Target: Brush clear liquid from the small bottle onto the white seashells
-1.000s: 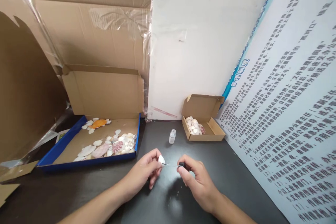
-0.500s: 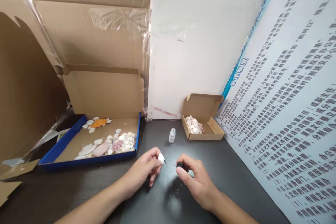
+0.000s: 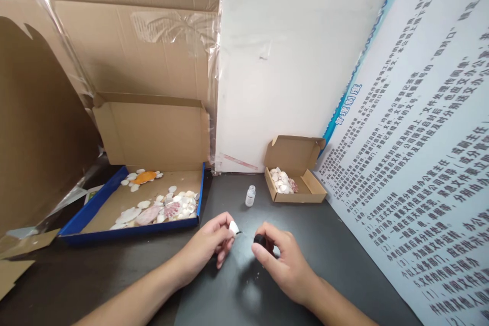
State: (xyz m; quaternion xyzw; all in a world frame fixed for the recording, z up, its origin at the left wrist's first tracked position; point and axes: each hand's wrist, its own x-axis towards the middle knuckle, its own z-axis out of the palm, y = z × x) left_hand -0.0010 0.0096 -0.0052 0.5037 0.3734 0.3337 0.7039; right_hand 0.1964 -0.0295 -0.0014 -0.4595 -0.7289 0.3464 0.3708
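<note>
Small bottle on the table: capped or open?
Open: the small bottle stands upright with no cap on; the right hand holds a black cap.

The right grip (image 3: 284, 254) has turned the black cap (image 3: 260, 240) endwise toward the camera; its pale stem, earlier stretched across to the shell (image 3: 233, 227), has gone from sight.

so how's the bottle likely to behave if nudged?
Probably apt to tip: the bottle stands upright on the table and is taller than wide. Once over, it may roll, as its body looks round. It could also spill, since it looks uncapped, though I can't tell how full it is.
</note>
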